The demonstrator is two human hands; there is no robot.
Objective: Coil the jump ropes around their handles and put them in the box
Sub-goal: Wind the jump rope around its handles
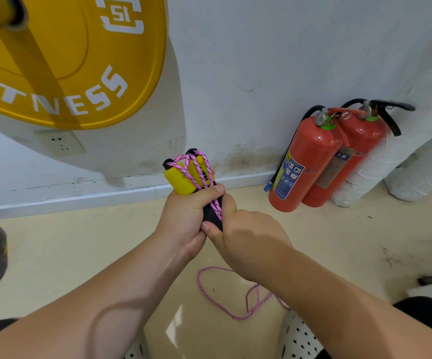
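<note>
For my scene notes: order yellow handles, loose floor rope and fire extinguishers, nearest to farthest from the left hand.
1. yellow handles: gripped in the left hand.
2. loose rope: on the floor, below the hands.
3. fire extinguishers: against the wall, right.

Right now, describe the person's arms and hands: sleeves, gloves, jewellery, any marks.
Both arms are bare as far as the picture shows: no sleeve covers the left forearm or the right forearm. The left hand and the right hand wear no gloves, and no ring, watch or bracelet shows. The thumbnails are short and unpainted. A faint curved crease crosses the left forearm.
</note>
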